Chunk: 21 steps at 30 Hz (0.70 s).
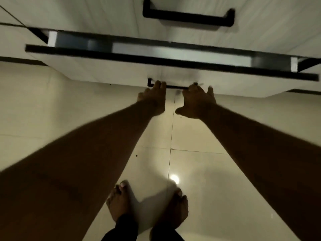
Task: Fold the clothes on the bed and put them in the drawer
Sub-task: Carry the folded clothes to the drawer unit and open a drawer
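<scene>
Glossy tile floor (pixel 191 164), white drawer (pixel 121 70) slid partly out, both hands at its front.

Left hand (pixel 152 100): fingers hooked over the black handle (pixel 175 87) low on the drawer front. Right hand (pixel 198 103): fingers straight, thumb spread, tips at the same handle, holding nothing. Upper drawer (pixel 260 23) closed above. Bare feet (pixel 119 202) on the tiles. Motion blur; drawer contents not readable.
</scene>
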{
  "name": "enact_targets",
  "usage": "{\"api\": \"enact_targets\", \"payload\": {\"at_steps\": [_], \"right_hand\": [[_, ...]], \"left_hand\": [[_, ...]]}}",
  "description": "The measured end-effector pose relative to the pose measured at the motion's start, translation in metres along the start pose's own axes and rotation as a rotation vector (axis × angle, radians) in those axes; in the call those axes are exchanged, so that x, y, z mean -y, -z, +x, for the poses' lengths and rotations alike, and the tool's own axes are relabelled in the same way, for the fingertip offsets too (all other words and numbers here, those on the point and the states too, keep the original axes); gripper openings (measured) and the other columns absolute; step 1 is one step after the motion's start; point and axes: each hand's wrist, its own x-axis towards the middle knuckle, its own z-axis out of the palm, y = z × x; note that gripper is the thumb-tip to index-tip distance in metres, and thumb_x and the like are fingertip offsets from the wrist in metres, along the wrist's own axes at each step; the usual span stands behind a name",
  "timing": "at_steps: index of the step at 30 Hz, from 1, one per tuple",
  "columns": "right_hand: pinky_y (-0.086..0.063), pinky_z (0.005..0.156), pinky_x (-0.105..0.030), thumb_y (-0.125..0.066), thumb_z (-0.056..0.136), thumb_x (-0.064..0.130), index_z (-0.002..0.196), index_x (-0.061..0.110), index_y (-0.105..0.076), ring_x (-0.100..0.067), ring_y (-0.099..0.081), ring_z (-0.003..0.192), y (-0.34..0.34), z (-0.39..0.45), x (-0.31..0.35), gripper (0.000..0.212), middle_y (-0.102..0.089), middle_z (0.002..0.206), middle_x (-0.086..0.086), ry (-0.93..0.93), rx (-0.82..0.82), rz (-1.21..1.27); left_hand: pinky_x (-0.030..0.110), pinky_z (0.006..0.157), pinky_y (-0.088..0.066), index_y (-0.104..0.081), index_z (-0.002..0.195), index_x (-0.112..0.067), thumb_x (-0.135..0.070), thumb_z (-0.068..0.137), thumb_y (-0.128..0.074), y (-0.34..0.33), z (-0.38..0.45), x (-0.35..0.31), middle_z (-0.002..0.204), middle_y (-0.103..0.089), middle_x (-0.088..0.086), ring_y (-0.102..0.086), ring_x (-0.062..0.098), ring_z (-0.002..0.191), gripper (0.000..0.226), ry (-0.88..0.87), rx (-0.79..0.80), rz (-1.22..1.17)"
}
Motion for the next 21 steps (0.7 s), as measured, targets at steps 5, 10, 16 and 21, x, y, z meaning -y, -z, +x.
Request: {"api": "enact_targets", "payload": {"at_steps": [5, 10, 16, 21], "right_hand": [[-0.036, 0.103, -0.050, -0.062, 0.085, 0.035, 0.139, 0.012, -0.045, -0.036, -0.044, 0.127, 0.011, -0.075, 0.005, 0.060, -0.047, 0.137, -0.016, 0.094, -0.575, 0.083], [-0.027, 0.108, -0.050, -0.060, 0.085, 0.049, 0.147, 0.020, -0.025, -0.031, -0.039, 0.132, 0.009, -0.087, 0.011, 0.078, -0.041, 0.144, -0.009, 0.088, -0.061, 0.053], [-0.035, 0.102, -0.048, -0.063, 0.081, 0.045, 0.140, 0.018, -0.030, -0.031, -0.047, 0.120, -0.024, -0.132, 0.039, 0.073, -0.048, 0.131, -0.008, 0.039, -0.054, -0.042], [-0.040, 0.100, -0.046, -0.065, 0.080, 0.040, 0.139, 0.020, -0.030, -0.030, -0.047, 0.120, -0.037, -0.171, 0.049, 0.071, -0.048, 0.132, -0.007, 0.057, 0.081, -0.017]], "left_hand": [[0.032, 0.072, -0.047, -0.060, 0.112, -0.013, -0.019, 0.089, -0.051, 0.018, -0.092, -0.008, 0.114, -0.063, 0.008, -0.062, 0.026, 0.092, 0.026, -0.042, -0.111, 0.031], [0.058, 0.112, -0.020, -0.013, 0.152, -0.023, -0.059, 0.082, -0.059, 0.055, -0.120, 0.065, 0.156, -0.018, 0.013, -0.017, 0.039, 0.143, 0.091, -0.084, -0.182, 0.294], [0.055, 0.107, -0.031, -0.023, 0.141, -0.018, -0.051, 0.080, -0.067, 0.005, -0.146, 0.092, 0.138, -0.042, 0.012, -0.043, 0.035, 0.126, 0.083, -0.104, 0.065, 0.340], [0.052, 0.107, -0.032, -0.024, 0.141, -0.018, -0.036, 0.082, -0.067, -0.022, -0.187, 0.105, 0.137, -0.043, 0.011, -0.044, 0.033, 0.125, 0.075, -0.135, 0.094, 0.306]]}}
